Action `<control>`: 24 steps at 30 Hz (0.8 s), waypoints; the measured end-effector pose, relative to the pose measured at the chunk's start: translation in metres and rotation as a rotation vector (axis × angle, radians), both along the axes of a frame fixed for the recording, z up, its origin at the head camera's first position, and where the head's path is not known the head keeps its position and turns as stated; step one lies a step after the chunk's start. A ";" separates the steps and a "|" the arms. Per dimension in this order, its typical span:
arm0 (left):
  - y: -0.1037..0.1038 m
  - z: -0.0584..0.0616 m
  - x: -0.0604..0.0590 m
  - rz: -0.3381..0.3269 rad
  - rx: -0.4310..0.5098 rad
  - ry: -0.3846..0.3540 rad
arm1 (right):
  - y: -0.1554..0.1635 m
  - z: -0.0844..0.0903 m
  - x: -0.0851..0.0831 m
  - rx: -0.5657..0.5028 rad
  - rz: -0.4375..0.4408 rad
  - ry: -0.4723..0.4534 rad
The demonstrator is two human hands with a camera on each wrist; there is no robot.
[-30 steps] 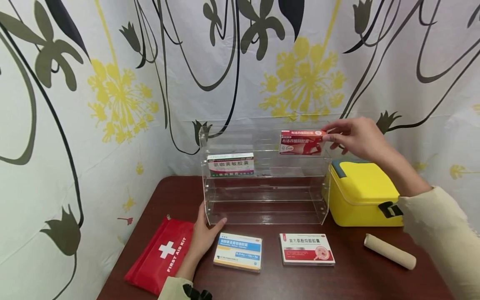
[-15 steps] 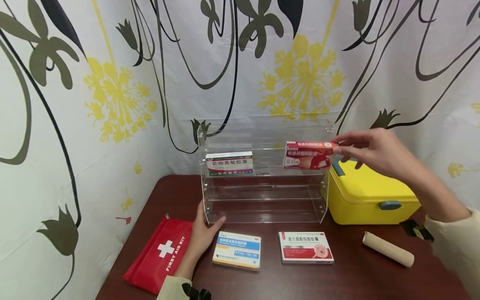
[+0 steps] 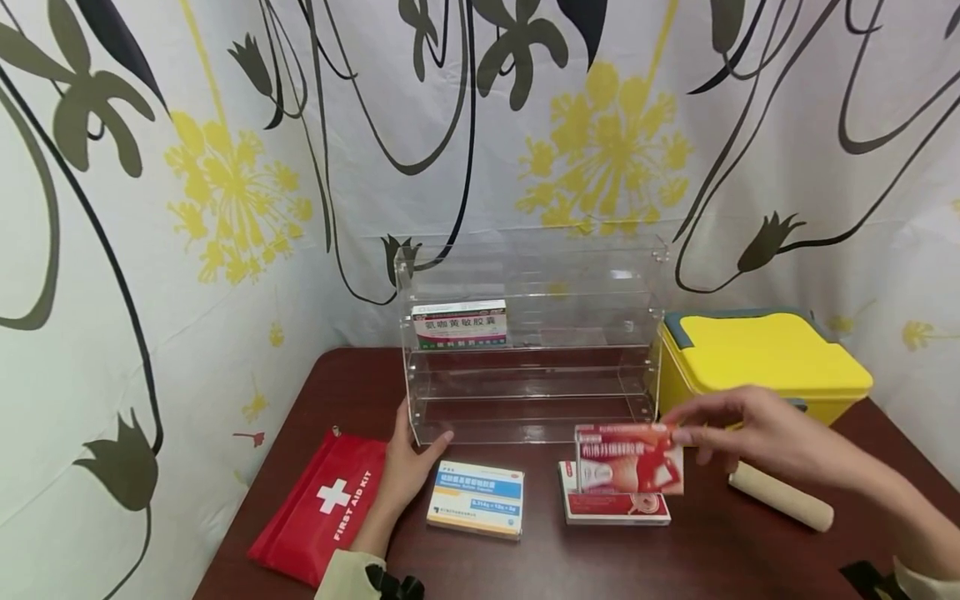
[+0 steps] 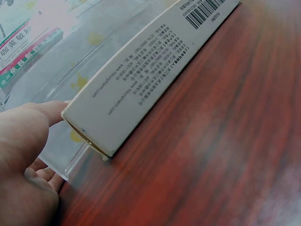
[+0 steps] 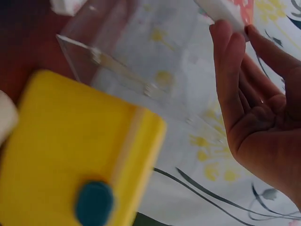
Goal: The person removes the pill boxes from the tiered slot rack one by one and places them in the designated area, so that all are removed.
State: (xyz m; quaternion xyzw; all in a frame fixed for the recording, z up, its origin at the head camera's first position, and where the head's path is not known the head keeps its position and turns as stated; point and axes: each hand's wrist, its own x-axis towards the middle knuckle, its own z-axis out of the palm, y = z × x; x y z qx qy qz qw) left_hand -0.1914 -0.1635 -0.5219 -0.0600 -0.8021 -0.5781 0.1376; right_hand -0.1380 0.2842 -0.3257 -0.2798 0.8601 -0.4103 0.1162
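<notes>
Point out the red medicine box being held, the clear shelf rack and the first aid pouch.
red medicine box [image 3: 628,460], head view, middle of its front face.
clear shelf rack [image 3: 525,379], head view, front lip of a lower shelf.
first aid pouch [image 3: 322,508], head view, red cover beside the white cross.

1. Head view — above, looking forward and down over the counter [image 3: 712,550] at the clear rack [image 3: 528,350].
2. Left wrist view — very close, low along the counter, beside a white box [image 4: 141,80]; rack shared.
3. Right wrist view — close, tilted; shares rack and yellow case [image 5: 70,146].
</notes>
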 end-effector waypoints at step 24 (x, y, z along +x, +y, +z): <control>0.000 -0.001 -0.001 -0.004 0.003 -0.013 | 0.018 -0.132 0.050 -0.271 0.228 -0.620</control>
